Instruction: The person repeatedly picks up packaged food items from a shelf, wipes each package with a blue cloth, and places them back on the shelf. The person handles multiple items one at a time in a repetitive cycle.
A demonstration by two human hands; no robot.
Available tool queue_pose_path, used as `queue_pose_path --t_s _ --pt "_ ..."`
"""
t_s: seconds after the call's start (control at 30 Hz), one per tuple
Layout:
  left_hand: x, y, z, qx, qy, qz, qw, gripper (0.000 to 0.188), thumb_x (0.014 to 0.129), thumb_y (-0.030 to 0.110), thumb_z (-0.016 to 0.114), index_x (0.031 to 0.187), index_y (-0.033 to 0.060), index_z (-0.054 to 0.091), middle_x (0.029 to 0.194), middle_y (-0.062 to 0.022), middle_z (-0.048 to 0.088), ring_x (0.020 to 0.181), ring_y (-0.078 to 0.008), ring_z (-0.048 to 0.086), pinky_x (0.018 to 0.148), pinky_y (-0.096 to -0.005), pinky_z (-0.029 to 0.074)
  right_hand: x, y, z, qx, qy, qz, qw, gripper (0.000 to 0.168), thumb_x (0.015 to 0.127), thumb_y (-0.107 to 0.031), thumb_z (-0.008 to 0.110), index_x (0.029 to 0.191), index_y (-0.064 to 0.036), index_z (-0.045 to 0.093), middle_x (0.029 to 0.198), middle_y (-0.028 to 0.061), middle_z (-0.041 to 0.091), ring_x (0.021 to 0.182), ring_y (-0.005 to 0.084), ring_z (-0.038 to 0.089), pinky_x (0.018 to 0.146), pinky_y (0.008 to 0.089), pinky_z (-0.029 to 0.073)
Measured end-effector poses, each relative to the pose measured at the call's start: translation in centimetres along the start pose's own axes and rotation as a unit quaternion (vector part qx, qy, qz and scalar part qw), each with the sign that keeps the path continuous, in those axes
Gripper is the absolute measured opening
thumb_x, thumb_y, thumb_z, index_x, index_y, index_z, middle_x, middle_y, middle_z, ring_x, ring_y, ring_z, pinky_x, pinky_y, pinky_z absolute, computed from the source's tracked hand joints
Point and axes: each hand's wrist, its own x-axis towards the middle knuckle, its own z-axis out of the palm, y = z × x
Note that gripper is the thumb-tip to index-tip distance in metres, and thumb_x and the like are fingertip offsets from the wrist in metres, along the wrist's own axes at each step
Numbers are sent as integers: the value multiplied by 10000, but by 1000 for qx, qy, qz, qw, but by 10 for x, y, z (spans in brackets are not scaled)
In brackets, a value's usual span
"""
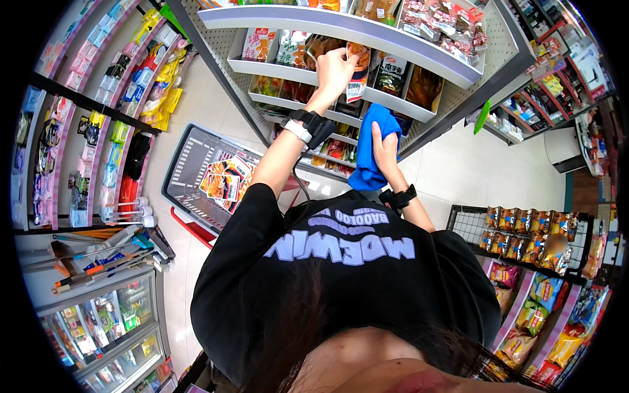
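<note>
My left hand (335,71) reaches to a shelf tier of packaged food and grips the edge of an orange-and-white food packet (357,78). The packet hangs upright over the front lip of the tier (295,73). In the compartments beside it stand white pouches with green and red print (293,48) and a dark pouch (391,74). My right hand (386,146) holds a bunched blue cloth (366,162) in front of the lower tiers. Part of its fingers is hidden by the cloth.
At the left on the tiled floor is a grey shopping basket (184,147) with red parts, holding several similar packets (223,184). A shelf of bagged goods (162,83) runs along the left. Behind me at right are a wire rack (462,221) and snack bags (533,317).
</note>
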Motion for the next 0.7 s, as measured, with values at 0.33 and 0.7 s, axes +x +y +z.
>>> queue_pose_path --t_s 0.33,0.7 --pt "32 -19 32 -22 87 40 995 250 773 208 651 742 -39 631 645 -248 584 680 -416 597 609 -456 476 7 7 -6 -5 -14 8 1000 388 915 -303 495 1035 61 552 1002 266 581 926 410 554 814 421 434" --pt "-8 -45 54 19 -8 61 998 234 792 95 593 987 -28 561 1011 -265 487 886 -468 517 749 -501 436 10 18 -4 -19 -37 9 999 383 911 -299 501 1039 59 544 987 272 577 922 420 546 809 430 430"
